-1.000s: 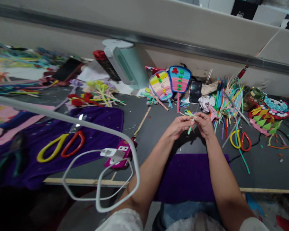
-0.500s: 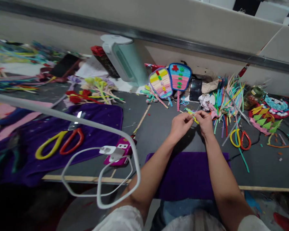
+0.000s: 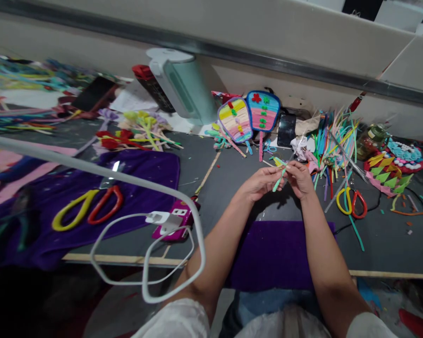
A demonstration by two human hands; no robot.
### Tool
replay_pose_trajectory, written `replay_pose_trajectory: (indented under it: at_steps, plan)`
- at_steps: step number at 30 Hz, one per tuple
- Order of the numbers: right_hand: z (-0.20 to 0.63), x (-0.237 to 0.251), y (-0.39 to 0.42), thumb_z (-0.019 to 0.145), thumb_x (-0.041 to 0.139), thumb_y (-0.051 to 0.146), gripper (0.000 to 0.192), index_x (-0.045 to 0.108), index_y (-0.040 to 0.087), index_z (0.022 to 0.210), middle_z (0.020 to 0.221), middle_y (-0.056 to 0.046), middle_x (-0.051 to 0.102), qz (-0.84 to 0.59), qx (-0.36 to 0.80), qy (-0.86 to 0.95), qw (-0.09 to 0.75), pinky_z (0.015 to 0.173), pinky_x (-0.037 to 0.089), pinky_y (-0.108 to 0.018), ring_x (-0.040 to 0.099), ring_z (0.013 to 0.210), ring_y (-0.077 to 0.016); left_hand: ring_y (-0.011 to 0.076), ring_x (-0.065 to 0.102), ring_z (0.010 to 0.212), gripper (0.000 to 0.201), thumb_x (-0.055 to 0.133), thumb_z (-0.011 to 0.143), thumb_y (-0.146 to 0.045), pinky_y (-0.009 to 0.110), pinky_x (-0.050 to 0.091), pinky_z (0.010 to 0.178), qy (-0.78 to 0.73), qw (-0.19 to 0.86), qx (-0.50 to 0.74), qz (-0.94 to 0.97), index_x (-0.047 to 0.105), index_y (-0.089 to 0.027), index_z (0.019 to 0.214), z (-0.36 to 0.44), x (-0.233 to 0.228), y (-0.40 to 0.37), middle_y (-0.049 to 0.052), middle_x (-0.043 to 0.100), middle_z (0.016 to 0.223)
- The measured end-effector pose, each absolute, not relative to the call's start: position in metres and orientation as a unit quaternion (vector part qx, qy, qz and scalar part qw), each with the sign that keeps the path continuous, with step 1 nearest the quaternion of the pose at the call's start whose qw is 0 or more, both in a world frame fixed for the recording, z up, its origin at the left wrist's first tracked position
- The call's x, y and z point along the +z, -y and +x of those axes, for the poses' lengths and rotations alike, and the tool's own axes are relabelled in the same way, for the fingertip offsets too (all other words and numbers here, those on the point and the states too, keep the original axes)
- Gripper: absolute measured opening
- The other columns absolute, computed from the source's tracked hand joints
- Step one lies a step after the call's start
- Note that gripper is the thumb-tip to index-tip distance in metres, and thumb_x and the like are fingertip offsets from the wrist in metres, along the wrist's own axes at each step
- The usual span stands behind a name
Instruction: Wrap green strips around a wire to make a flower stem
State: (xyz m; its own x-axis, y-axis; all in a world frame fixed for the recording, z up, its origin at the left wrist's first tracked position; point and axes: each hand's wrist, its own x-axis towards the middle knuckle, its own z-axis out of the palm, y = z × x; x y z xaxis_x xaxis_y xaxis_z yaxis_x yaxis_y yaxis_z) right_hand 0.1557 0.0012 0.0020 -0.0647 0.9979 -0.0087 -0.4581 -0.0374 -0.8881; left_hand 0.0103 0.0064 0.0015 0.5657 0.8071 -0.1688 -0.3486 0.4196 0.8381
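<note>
Both hands meet over the dark tabletop, just past the purple cloth (image 3: 271, 256). Between their fingertips is a small twisted pipe cleaner piece (image 3: 277, 186), mostly light green with some yellow at its far end. My left hand (image 3: 262, 183) pinches it from the left, thumb and fingers closed. From the right, my right hand (image 3: 299, 179) grips it with closed fingertips. The fingers hide part of the piece. Beyond the hands lie two fan-shaped pipe cleaner crafts, a yellow-and-pink fan (image 3: 235, 121) and a blue-edged fan (image 3: 263, 111).
Yellow-and-red scissors (image 3: 352, 202) and a bundle of pipe cleaners (image 3: 334, 143) lie to the right. On the left are larger scissors (image 3: 91, 206), pliers (image 3: 16, 225), a magenta power strip (image 3: 178, 218) and a white cable (image 3: 127, 177). A pale green jug (image 3: 188, 89) stands at the back.
My left hand has turned and its fingers have opened out slightly around the piece. A light green end now points down toward me between the hands.
</note>
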Motion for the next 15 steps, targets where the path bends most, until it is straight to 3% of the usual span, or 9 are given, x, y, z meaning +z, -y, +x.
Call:
replay_pose_trajectory:
  at_steps: [7, 15]
  plan:
    - [0.154, -0.002, -0.003, 0.06, 0.072, 0.032, 0.019, 0.059, 0.019, 0.065, 0.061, 0.005, 0.055, -0.376, 0.604, 0.392, 0.584, 0.059, 0.043, -0.022, 0.049, 0.057, -0.0081, 0.0065, 0.051, 0.053, 0.028, 0.081, 0.058, -0.028, 0.02, 0.039, 0.054, -0.339, 0.736, 0.413, 0.415, 0.064, -0.011, 0.073, 0.016, 0.001, -0.007, -0.001, 0.059, 0.063]
    - [0.151, -0.013, -0.009, 0.066, 0.067, 0.033, 0.017, 0.06, 0.018, 0.066, 0.063, 0.004, 0.055, -0.43, 0.493, 0.441, 0.614, 0.062, 0.039, -0.023, 0.047, 0.06, -0.0088, 0.0088, 0.045, 0.055, 0.018, 0.067, 0.071, -0.031, 0.022, 0.034, 0.054, -0.419, 0.478, 0.485, 0.601, 0.061, -0.014, 0.066, 0.024, -0.002, -0.003, 0.0, 0.056, 0.061]
